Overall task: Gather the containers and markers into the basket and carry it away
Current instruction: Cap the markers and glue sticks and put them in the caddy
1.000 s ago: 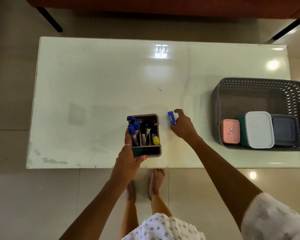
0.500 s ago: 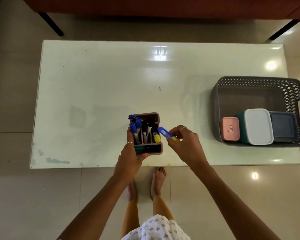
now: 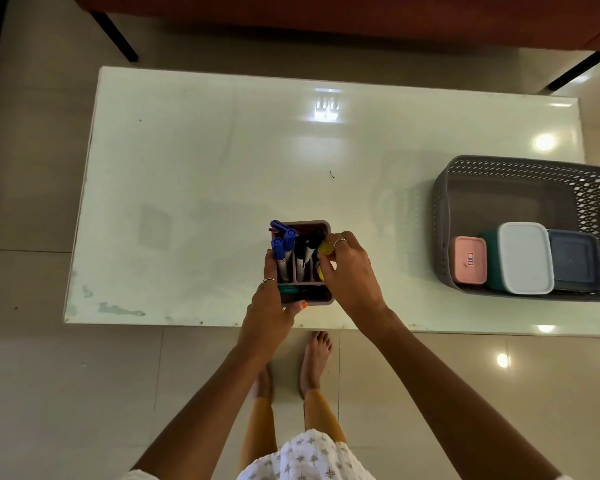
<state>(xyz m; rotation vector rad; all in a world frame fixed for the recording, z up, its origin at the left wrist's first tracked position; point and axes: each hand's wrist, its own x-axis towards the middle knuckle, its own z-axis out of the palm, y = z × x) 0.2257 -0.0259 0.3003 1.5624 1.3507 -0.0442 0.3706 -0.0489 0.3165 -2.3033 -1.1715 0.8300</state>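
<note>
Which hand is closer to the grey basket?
The right hand. It is at the right side of the marker caddy, on the side facing the basket. The left hand grips the caddy's left side, farther away.

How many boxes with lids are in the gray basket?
3, in a row along the basket's near side: pink box leftmost, white-lidded teal box in the middle, dark blue-gray box rightmost. More may hide underneath.

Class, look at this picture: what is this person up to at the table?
A person is tidying a table. The left hand grips a marker holder near the front edge, while the right hand pushes a yellow-capped marker into it. Three lidded containers already sit in the grey basket on the right.
</note>
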